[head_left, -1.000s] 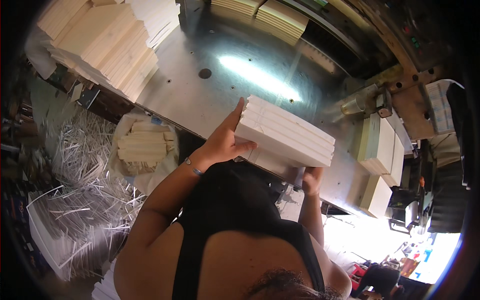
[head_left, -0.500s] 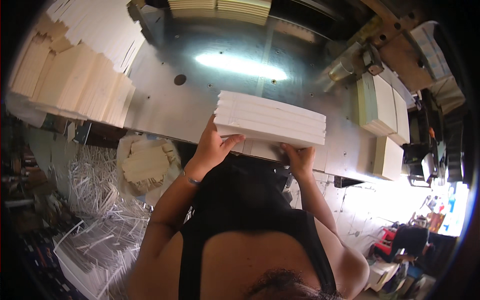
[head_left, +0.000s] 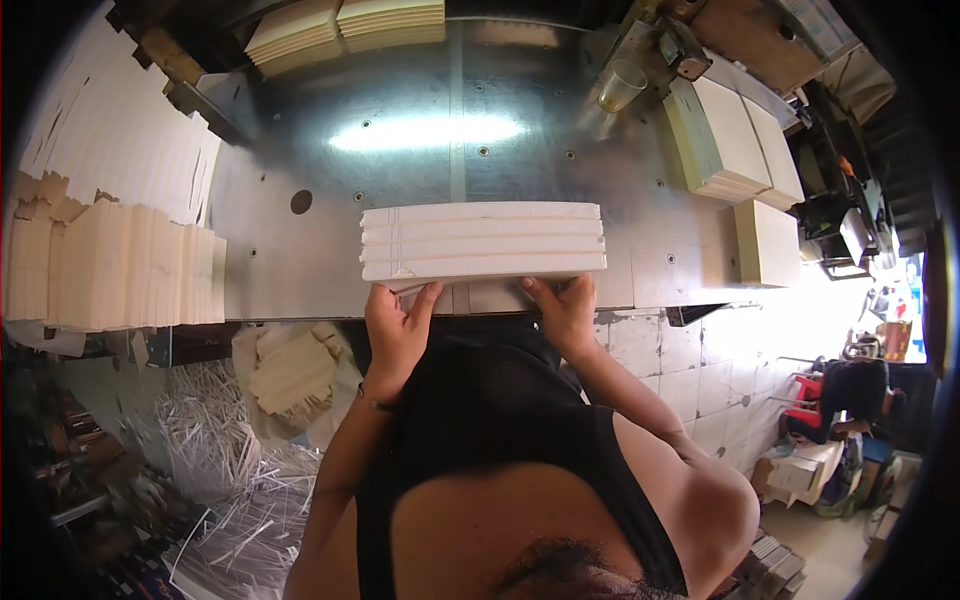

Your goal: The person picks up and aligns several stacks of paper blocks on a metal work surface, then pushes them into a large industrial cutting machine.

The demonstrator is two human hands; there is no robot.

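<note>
A stack of several white paper blocks lies level near the front edge of the metal table, its long side toward me. My left hand grips the near side at the left end, thumb laid along the lower edge. At the right end my right hand holds the same side, its thumb pointing inward. Both hands are closed on the stack; most of their fingers are hidden beneath or behind it.
Tall cream paper stacks stand at the left. More paper blocks and a clear plastic cup are at the right, other blocks at the back. Paper shreds heap below left. A person bends at far right.
The view has turned, so the table edge and stack now look level instead of slanted. My left hand's fingers have slipped from the stack's left end to below its near edge.
</note>
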